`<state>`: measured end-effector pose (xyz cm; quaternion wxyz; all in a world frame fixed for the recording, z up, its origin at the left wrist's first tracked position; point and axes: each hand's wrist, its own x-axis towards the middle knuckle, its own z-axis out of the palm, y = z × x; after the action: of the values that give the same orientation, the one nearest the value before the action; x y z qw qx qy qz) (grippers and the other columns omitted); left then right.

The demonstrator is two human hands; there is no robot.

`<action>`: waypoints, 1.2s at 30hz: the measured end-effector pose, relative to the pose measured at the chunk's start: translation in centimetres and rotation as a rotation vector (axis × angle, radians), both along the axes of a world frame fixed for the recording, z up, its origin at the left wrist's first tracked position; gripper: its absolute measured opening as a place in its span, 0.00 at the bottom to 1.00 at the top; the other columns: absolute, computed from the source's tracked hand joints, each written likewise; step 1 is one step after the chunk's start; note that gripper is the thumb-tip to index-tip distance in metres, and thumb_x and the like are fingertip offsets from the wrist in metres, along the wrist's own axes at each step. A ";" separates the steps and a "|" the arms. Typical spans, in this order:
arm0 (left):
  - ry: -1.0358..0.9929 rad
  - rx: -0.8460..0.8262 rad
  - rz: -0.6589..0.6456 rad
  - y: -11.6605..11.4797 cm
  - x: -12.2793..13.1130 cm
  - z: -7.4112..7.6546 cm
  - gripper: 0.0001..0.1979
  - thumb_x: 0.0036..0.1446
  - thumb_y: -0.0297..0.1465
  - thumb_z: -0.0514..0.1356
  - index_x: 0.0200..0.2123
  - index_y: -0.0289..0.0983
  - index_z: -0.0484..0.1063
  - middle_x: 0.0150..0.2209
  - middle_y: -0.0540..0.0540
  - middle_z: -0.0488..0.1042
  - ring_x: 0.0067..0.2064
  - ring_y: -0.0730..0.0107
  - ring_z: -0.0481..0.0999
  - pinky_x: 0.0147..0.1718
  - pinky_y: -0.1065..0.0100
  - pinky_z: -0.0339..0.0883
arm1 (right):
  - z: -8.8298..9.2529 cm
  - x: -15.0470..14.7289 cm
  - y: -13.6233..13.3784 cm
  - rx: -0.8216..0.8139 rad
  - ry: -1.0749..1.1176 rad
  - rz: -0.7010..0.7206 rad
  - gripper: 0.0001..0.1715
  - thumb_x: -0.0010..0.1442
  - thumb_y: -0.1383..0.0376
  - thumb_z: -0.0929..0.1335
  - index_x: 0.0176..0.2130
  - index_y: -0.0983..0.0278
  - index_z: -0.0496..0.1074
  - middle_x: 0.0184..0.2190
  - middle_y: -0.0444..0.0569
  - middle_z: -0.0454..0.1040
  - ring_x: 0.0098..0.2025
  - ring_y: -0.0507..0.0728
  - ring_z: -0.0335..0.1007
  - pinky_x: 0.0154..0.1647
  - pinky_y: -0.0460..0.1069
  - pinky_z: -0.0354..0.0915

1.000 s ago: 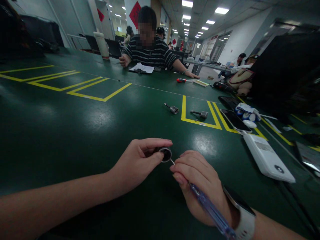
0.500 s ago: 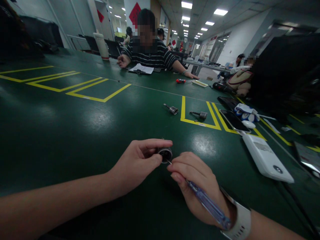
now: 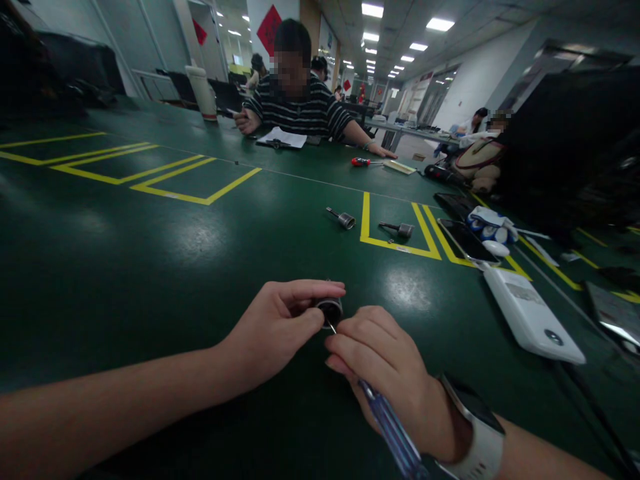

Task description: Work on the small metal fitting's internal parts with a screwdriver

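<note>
My left hand (image 3: 280,327) pinches a small round metal cylinder part (image 3: 330,310) between thumb and fingers, just above the green table (image 3: 150,253). My right hand (image 3: 385,367), with a white watch on the wrist, is closed round a blue-handled screwdriver (image 3: 390,430). The screwdriver's thin metal tip touches the open end of the cylinder part. The two hands are close together at the near middle of the table.
Two similar metal parts (image 3: 343,218) (image 3: 400,229) lie farther out by yellow floor-tape lines. A white device (image 3: 530,313), phones (image 3: 463,239) and white-blue gloves (image 3: 490,223) lie to the right. A person in a striped shirt (image 3: 300,110) sits across, near a red screwdriver (image 3: 363,161).
My right hand has slid left and closer to my left hand, bringing the screwdriver tip up to the part. The handle has swung lower. My left hand has stayed put.
</note>
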<state>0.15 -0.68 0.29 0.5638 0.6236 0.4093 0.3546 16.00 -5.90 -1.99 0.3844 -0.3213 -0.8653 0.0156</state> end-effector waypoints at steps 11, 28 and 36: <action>0.000 0.060 -0.027 -0.1 0.0 0.1 0.15 0.46 0.23 0.56 0.34 0.39 0.78 0.45 0.48 0.77 0.46 0.65 0.76 0.46 0.67 0.70 | 0.0 0.0 0.0 0.012 0.049 0.014 0.07 0.60 0.73 0.62 0.37 0.71 0.69 0.31 0.54 0.73 0.34 0.55 0.66 0.34 0.51 0.65; 0.010 0.021 -0.026 -0.1 0.1 0.1 0.15 0.46 0.22 0.56 0.36 0.38 0.78 0.44 0.49 0.77 0.47 0.66 0.75 0.48 0.67 0.68 | 0.1 0.2 -0.4 0.040 0.007 0.006 0.07 0.60 0.74 0.62 0.38 0.71 0.69 0.32 0.54 0.73 0.35 0.56 0.67 0.35 0.52 0.66; 0.003 -0.013 -0.011 0.0 0.1 0.0 0.16 0.46 0.21 0.56 0.37 0.39 0.78 0.44 0.49 0.77 0.45 0.67 0.76 0.46 0.68 0.69 | 0.1 0.0 -0.3 0.055 -0.046 0.000 0.06 0.60 0.73 0.63 0.35 0.71 0.70 0.32 0.55 0.73 0.34 0.56 0.65 0.34 0.52 0.65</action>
<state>0.28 -0.68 0.29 0.5691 0.6228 0.4089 0.3479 16.01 -6.18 -1.90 0.3729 -0.3108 -0.8741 -0.0155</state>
